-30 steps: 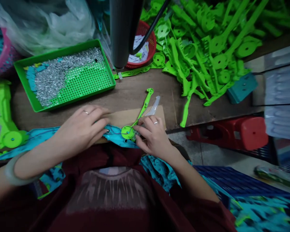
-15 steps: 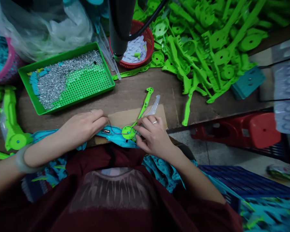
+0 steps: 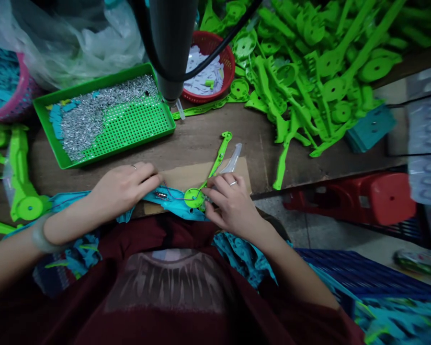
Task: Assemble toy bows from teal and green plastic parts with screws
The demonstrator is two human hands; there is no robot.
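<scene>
A blue plastic shell (image 3: 179,209) lies at the table's front edge, partly on a piece of cardboard (image 3: 175,175). On its right end sits a lime-green part with a round disc (image 3: 193,197) and a long arm pointing away from me. A thin dark-red wire (image 3: 175,197) crosses the shell to the disc. My left hand (image 3: 127,186) is closed, its fingertips pinching the wire above the shell. My right hand (image 3: 233,201) is curled at the disc's right side with fingertips together; what they grip is hidden. A clear plastic piece (image 3: 232,160) lies just beyond it.
A green tray (image 3: 136,127) of screws stands back left. Behind the work hangs a dark cylindrical tool (image 3: 174,48) with a cable. Beyond it is a red basket (image 3: 230,72) of white pieces. Lime-green parts (image 3: 330,91) are heaped back right; a red stool (image 3: 388,199) stands right.
The view has shifted slightly, so most things sit a little further right. The hanging tool has swung left towards the tray. Both hands keep nearly the same pose at the shell.
</scene>
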